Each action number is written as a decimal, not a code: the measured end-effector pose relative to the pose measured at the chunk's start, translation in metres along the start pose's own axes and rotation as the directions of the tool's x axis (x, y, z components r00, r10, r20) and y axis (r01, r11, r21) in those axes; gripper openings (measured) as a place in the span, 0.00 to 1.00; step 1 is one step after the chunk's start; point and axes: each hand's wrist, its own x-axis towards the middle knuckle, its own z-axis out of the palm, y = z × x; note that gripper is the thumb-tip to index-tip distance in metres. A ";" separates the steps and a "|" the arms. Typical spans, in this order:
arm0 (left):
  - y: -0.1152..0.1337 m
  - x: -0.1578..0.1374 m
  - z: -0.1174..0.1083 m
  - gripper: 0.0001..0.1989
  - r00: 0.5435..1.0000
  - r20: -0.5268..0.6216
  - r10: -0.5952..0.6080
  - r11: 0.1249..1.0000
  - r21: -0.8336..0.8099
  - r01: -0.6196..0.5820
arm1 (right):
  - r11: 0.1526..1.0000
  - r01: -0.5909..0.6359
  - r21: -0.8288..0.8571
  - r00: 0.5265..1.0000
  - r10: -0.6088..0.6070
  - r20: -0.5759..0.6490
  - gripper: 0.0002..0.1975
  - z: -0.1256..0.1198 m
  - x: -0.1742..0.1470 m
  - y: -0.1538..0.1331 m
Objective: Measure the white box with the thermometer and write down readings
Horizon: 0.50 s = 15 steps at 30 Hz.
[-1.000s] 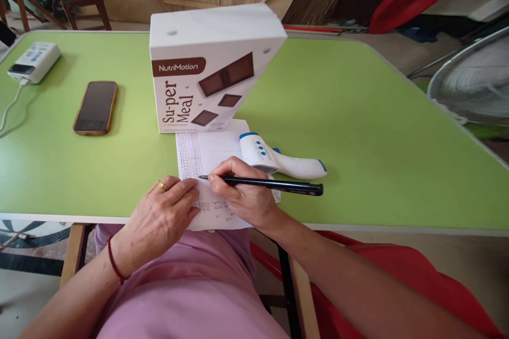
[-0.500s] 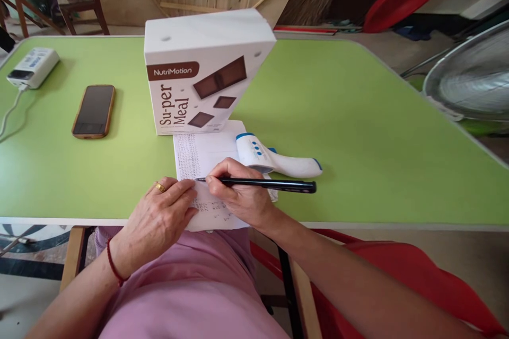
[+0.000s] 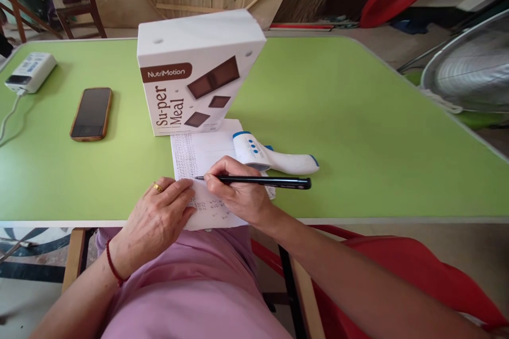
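A sheet of paper covered in small handwriting lies at the near edge of the green table. My right hand grips a black pen with its tip touching the paper. My left hand, wearing a gold ring, rests flat on the sheet's left side and holds it down. A white and blue infrared thermometer lies on the paper's right edge, just beyond my right hand.
A white NutriMotion Super Meal box stands upright behind the paper. A phone lies face up at the left, with a white power bank and cable farther left. A fan stands off the table's right side.
The view has drifted slightly, so everything sits a little further left. Both hands stay on the paper, with the pen tip nearly where it was.
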 end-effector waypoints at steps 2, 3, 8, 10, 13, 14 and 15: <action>0.000 0.000 0.000 0.08 1.000 0.000 0.002 1.000 -0.003 -0.002 | 1.000 0.001 0.001 1.000 -0.001 0.004 0.08 0.000 0.000 0.000; 0.000 0.000 0.000 0.08 1.000 0.000 0.002 1.000 -0.004 -0.002 | 1.000 0.001 -0.001 1.000 -0.001 0.002 0.08 0.000 0.000 0.000; 0.000 -0.001 0.001 0.08 1.000 -0.006 0.010 1.000 0.001 -0.010 | 1.000 0.000 -0.010 1.000 0.000 -0.014 0.08 0.000 0.001 -0.001; -0.001 -0.001 0.001 0.08 1.000 -0.006 0.008 1.000 0.002 -0.008 | 1.000 0.000 -0.015 1.000 -0.001 -0.023 0.08 0.000 0.001 -0.001; 0.000 0.000 0.001 0.08 1.000 0.001 0.003 1.000 0.000 -0.003 | 1.000 -0.007 -0.029 0.999 0.006 -0.038 0.08 0.001 0.000 0.000; 0.000 0.000 0.000 0.08 1.000 0.003 0.002 1.000 0.000 -0.002 | 1.000 -0.011 -0.029 0.999 0.010 -0.050 0.08 0.001 0.000 0.001; 0.000 0.000 0.000 0.08 1.000 0.003 0.000 1.000 -0.002 0.000 | 1.000 -0.016 -0.026 0.998 0.015 -0.065 0.08 0.001 0.000 0.001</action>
